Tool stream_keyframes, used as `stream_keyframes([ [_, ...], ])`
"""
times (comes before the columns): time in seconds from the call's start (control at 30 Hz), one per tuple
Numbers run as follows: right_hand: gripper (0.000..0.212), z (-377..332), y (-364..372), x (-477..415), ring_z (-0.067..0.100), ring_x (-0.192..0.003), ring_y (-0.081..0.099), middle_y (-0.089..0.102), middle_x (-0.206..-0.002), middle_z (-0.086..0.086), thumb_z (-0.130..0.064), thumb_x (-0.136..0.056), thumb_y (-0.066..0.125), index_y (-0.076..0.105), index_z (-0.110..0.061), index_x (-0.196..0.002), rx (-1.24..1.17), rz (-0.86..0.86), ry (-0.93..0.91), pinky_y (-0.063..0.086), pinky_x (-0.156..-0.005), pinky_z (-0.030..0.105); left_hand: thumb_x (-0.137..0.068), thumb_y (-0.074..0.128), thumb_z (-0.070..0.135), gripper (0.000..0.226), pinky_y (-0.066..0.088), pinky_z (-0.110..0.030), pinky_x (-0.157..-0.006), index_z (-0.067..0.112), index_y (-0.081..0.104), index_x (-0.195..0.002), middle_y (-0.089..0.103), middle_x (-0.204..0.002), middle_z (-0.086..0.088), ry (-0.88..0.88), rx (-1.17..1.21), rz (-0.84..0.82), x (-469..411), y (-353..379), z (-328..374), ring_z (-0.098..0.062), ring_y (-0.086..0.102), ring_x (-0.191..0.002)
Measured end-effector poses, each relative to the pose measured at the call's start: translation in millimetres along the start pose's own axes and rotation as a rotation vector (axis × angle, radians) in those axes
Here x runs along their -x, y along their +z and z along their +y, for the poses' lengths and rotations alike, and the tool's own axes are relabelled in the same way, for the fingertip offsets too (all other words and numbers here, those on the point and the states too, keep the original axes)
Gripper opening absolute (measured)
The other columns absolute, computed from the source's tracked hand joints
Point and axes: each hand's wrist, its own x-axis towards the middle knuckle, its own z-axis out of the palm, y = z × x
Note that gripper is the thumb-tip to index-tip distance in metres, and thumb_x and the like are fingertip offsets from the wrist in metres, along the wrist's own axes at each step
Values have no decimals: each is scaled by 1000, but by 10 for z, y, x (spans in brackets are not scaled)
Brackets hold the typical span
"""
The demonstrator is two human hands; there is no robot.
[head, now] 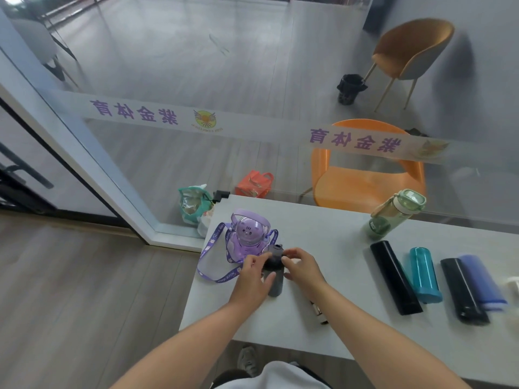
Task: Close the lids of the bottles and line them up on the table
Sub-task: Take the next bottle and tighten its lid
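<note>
A dark grey bottle (275,284) stands near the left end of the white table (345,290). My left hand (251,279) wraps its body, while my right hand (302,266) pinches its black lid (273,255) at the top. Just behind it stands a purple cartoon bottle (245,238) with a long purple strap. A green bottle (393,214) stands at the back. To the right stand a black bottle (394,277), a teal bottle (424,275), another black bottle (462,290) and a blue-violet bottle (481,282). A small object (318,311) shows under my right forearm.
A glass wall with a frosted lettered band runs behind the table. An orange chair (365,181) stands past the glass, a tan chair (412,51) and a black bin (351,88) further off. Bags (193,206) lie on the floor by the table's left corner.
</note>
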Motion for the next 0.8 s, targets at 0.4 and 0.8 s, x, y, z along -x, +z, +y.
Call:
stream_keyframes([
  [0.4, 48, 193, 66, -117, 21, -116, 58, 56, -136, 7, -24, -92, 65, 52, -17, -138, 510, -31, -81, 41, -101, 27, -87, 66, 24, 22, 47, -35, -83, 19, 56, -106, 45, -106, 0, -150, -126, 110, -138, 122, -28, -22, 46, -99],
  [0.8, 63, 894, 363, -104, 22, -118, 59, 58, -137, 4, -43, -89, 64, 40, -29, -146, 811, -405, -16, 51, -98, 41, -89, 64, 31, 47, 44, -43, -98, 18, 48, -132, 53, -119, -11, -479, -47, -45, 204, 519, -860, -30, 55, -108],
])
